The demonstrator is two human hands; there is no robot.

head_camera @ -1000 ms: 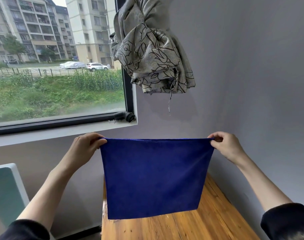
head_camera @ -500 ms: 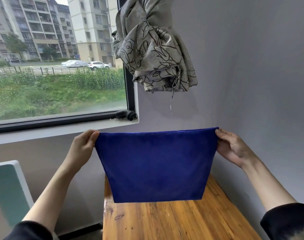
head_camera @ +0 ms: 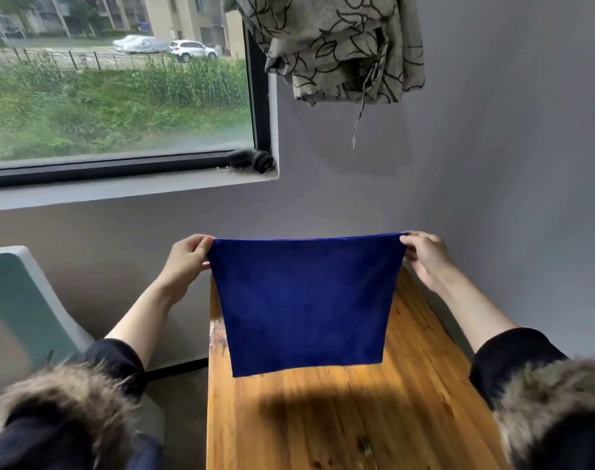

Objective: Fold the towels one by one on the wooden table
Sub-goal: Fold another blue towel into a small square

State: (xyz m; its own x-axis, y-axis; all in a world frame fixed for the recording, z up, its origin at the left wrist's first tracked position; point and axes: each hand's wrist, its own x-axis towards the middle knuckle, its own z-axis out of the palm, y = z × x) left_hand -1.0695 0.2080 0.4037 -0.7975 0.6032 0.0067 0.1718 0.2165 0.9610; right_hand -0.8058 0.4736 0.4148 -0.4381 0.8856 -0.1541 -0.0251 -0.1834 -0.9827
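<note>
A dark blue towel (head_camera: 304,301) hangs stretched flat in the air above the far end of the wooden table (head_camera: 340,418). My left hand (head_camera: 187,257) pinches its top left corner. My right hand (head_camera: 425,254) pinches its top right corner. The towel's lower edge hangs just over the tabletop and casts a shadow on the wood. Whether that edge touches the table I cannot tell.
A grey wall stands behind and to the right of the table. A patterned curtain (head_camera: 336,45) is bunched high above it. A window with a small black object (head_camera: 252,160) on its sill is at the left, and a white-framed chair (head_camera: 28,300) stands left of the table.
The view has tilted down, showing more of the table. The towel, still held by its top corners, has come lower toward the tabletop.
</note>
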